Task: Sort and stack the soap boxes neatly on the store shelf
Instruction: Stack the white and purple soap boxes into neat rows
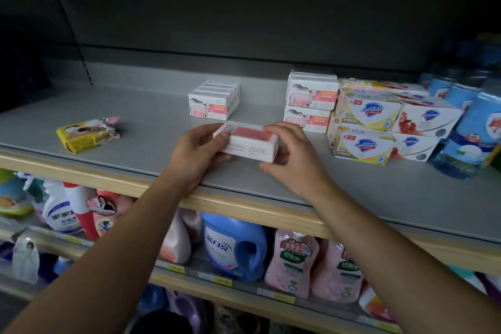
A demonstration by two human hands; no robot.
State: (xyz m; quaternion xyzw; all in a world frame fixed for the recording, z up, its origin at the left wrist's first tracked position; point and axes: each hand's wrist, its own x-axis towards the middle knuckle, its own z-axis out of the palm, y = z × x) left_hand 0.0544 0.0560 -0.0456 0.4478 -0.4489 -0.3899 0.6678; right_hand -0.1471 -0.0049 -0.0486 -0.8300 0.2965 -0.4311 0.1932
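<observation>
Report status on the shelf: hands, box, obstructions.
Left hand and right hand both grip the pink-and-white soap box. Box at shelf front, apart from sheep-print row. Nothing between them.

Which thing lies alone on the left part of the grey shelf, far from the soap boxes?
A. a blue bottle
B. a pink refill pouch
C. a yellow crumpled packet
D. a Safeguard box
C: the yellow crumpled packet lies by itself on the left of the grey shelf, while the soap box held by both hands sits further right.
</observation>
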